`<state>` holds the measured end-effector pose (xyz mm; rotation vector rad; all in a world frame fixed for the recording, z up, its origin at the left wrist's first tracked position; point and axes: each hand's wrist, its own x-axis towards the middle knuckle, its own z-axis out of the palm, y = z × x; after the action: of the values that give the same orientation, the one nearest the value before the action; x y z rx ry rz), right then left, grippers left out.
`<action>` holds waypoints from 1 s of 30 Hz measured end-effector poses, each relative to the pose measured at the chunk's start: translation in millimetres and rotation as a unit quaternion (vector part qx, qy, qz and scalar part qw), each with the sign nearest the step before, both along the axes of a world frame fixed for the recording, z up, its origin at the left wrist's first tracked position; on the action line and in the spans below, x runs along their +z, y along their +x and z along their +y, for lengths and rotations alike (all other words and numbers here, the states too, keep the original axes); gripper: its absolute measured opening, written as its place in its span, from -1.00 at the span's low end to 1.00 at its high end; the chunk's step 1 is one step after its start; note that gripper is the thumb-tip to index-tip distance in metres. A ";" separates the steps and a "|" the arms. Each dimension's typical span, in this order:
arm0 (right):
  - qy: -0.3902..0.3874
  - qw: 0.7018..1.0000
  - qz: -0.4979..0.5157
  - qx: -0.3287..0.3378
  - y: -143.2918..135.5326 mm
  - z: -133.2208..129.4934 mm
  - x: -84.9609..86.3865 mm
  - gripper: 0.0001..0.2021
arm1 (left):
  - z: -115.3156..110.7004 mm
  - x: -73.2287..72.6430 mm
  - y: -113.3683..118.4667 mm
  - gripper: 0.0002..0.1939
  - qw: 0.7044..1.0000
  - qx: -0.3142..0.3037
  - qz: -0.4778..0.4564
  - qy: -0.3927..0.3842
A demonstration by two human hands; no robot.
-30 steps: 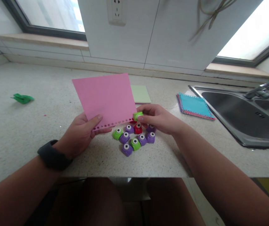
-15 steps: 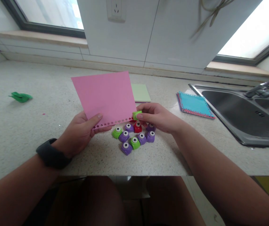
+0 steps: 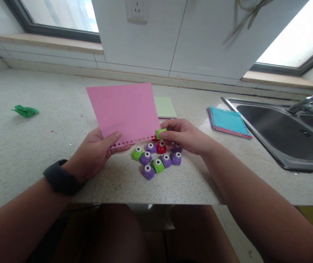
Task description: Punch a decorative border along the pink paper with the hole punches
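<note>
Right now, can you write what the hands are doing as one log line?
left hand: holds pink paper | right hand: green punch on paper's corner | spare punches: on counter

A pink sheet (image 3: 125, 109) is held tilted above the desk, a row of small shapes punched along its lower edge. A green punch (image 3: 160, 133) is clamped on its lower right corner.
</note>
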<state>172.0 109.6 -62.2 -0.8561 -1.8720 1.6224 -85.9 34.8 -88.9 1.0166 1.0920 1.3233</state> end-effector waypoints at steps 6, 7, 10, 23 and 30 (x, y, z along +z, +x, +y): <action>0.002 1.000 -0.001 0.004 -1.1 -1.0 1.9 -0.73 | -0.1 0.6 0.1 -0.61 1.000 -0.004 -0.003 -0.007; 0.003 1.000 0.000 0.005 -1.0 -1.0 2.1 -0.73 | 0.0 0.6 0.2 -0.61 1.000 -0.003 -0.003 -0.006; 0.001 1.000 -0.001 0.007 -0.8 -1.1 2.5 -0.74 | 0.3 0.5 0.4 -0.60 1.000 -0.003 -0.003 -0.002; 0.004 1.000 0.006 0.020 -1.2 0.3 1.8 -0.76 | -0.6 3.2 2.0 -0.61 1.000 -0.008 -0.007 -0.005; -0.021 1.000 0.011 0.009 -1.6 1.4 -0.8 -0.76 | -0.3 1.2 2.4 -0.64 1.000 -0.011 0.009 0.002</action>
<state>170.4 111.0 -63.0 -0.8373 -1.8412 1.6815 -83.5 34.5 -87.7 1.0426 1.0893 1.3019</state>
